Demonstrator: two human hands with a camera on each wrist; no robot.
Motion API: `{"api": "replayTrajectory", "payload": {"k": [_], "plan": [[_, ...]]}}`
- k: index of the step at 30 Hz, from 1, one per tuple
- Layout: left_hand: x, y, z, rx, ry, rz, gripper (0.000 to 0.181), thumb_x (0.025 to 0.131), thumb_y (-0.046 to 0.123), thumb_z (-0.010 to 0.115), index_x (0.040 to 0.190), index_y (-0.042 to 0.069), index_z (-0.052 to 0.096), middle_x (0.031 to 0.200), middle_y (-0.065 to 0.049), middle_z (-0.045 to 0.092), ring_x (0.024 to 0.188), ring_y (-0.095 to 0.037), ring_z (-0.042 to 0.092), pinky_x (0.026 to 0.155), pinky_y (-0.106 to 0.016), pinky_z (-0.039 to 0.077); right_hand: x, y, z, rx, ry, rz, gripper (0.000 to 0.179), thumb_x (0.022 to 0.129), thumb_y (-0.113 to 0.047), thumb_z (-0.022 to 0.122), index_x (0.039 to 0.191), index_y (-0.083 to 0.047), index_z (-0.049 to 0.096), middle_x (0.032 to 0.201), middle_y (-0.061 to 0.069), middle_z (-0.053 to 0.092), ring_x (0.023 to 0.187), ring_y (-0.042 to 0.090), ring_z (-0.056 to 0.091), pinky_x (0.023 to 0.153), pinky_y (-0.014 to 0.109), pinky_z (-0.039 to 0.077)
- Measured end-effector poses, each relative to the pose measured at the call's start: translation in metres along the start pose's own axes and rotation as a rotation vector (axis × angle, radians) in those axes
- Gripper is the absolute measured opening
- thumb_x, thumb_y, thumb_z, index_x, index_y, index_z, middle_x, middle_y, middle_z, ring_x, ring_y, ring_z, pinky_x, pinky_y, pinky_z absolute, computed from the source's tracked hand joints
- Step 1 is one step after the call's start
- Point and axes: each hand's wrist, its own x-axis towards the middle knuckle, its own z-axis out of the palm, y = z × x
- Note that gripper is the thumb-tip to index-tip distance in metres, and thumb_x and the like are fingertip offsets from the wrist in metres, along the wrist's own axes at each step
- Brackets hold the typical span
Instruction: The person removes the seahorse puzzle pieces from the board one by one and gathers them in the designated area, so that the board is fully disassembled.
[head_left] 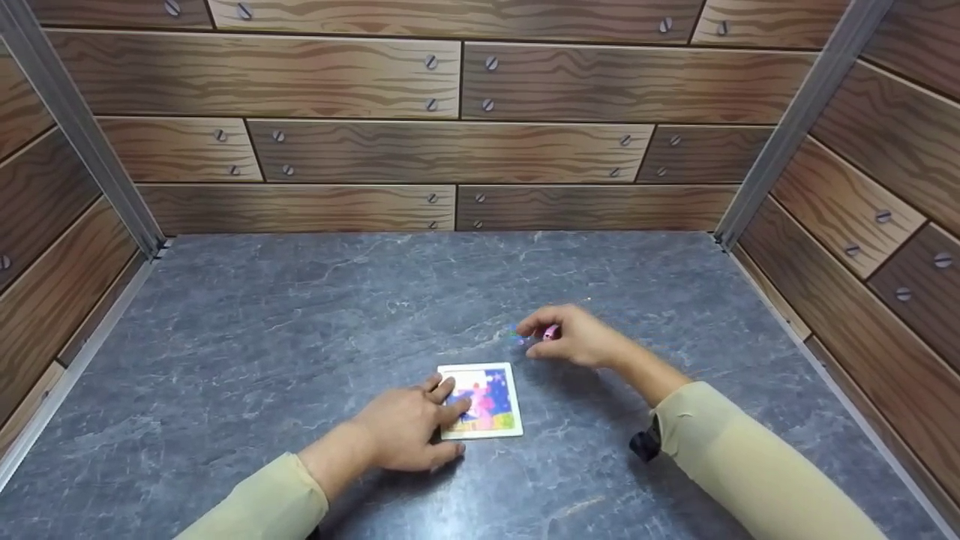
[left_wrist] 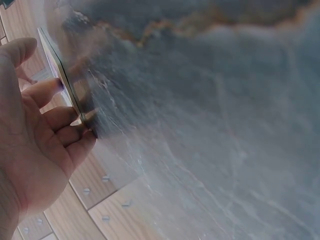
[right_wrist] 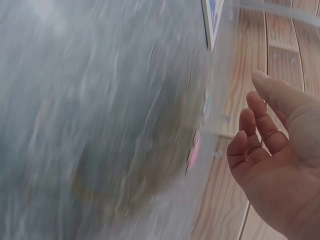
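A small square picture board with a white border lies flat on the table, showing pink, blue and yellow shapes and a white patch. My left hand rests on its left side, fingers spread over the picture and thumb by the lower edge. The left wrist view shows the board edge-on under those fingers. To the upper right, my right hand hovers with curved, parted fingers around a small pink piece. In the right wrist view this pink piece lies on the table, apart from the fingers. A tiny blue piece lies by the fingertips.
The grey marbled table is bounded by wood-plank-patterned walls at the back and both sides. Metal corner posts stand at the back. A black strap shows at the right sleeve.
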Motion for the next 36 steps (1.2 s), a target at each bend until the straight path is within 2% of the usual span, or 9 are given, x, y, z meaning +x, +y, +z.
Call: {"api": "replayTrajectory", "payload": {"k": [7, 14, 17, 23, 27, 32, 36], "plan": [[0.001, 0.000, 0.000, 0.006, -0.003, -0.008, 0.069, 0.103, 0.060, 0.052, 0.159, 0.018, 0.053, 0.162, -0.023, 0.044, 0.148, -0.043, 0.044, 0.109, -0.055, 0.050, 0.009, -0.017, 0.019, 0.007, -0.091, -0.020, 0.032, 0.091, -0.009, 0.083, 0.120, 0.000, 0.077, 0.118, 0.016, 0.075, 0.106, 0.035, 0.067, 0.093, 0.053, 0.056], [0.001, -0.001, -0.001, 0.005, -0.015, -0.012, 0.070, 0.103, 0.061, 0.052, 0.160, 0.019, 0.051, 0.163, -0.022, 0.044, 0.149, -0.042, 0.044, 0.109, -0.054, 0.050, 0.016, -0.022, 0.030, -0.012, -0.120, -0.044, 0.028, 0.090, -0.006, 0.084, 0.117, -0.004, 0.080, 0.116, 0.010, 0.075, 0.102, 0.033, 0.068, 0.091, 0.054, 0.057], [0.001, -0.001, 0.000, 0.010, -0.012, -0.008, 0.071, 0.103, 0.061, 0.052, 0.160, 0.019, 0.051, 0.162, -0.022, 0.044, 0.149, -0.042, 0.044, 0.110, -0.054, 0.050, 0.017, -0.022, 0.034, -0.012, -0.147, -0.049, 0.029, 0.089, -0.005, 0.084, 0.118, -0.006, 0.080, 0.112, 0.010, 0.075, 0.100, 0.030, 0.068, 0.090, 0.050, 0.057], [0.001, 0.001, -0.001, 0.024, -0.012, -0.002, 0.071, 0.103, 0.062, 0.051, 0.161, 0.020, 0.050, 0.162, -0.021, 0.044, 0.148, -0.042, 0.044, 0.109, -0.054, 0.050, 0.017, -0.019, 0.041, -0.003, -0.236, -0.072, 0.032, 0.088, -0.005, 0.085, 0.119, -0.003, 0.079, 0.108, 0.013, 0.071, 0.096, 0.028, 0.065, 0.083, 0.031, 0.053], [0.000, 0.001, -0.001, 0.035, -0.008, -0.004, 0.071, 0.103, 0.061, 0.051, 0.161, 0.020, 0.050, 0.162, -0.021, 0.044, 0.148, -0.042, 0.044, 0.109, -0.054, 0.050, 0.016, -0.017, 0.042, -0.047, -0.266, -0.079, 0.034, 0.086, -0.007, 0.087, 0.119, -0.006, 0.080, 0.112, 0.010, 0.070, 0.099, 0.024, 0.062, 0.085, 0.031, 0.053], [0.002, 0.001, -0.002, 0.039, -0.003, -0.007, 0.070, 0.103, 0.061, 0.052, 0.159, 0.018, 0.053, 0.161, -0.022, 0.046, 0.147, -0.042, 0.046, 0.109, -0.053, 0.050, 0.016, -0.016, 0.042, -0.055, -0.288, -0.039, 0.035, 0.086, -0.009, 0.087, 0.120, -0.009, 0.080, 0.121, 0.006, 0.068, 0.103, 0.021, 0.060, 0.088, 0.033, 0.052], [0.004, 0.004, -0.003, 0.072, 0.001, -0.007, 0.070, 0.103, 0.061, 0.051, 0.157, 0.017, 0.055, 0.159, -0.023, 0.049, 0.145, -0.043, 0.049, 0.110, -0.052, 0.049, 0.016, -0.016, 0.043, -0.060, -0.293, -0.023, 0.036, 0.086, -0.010, 0.087, 0.122, -0.010, 0.080, 0.118, 0.005, 0.068, 0.102, 0.019, 0.059, 0.088, 0.031, 0.050]]}}
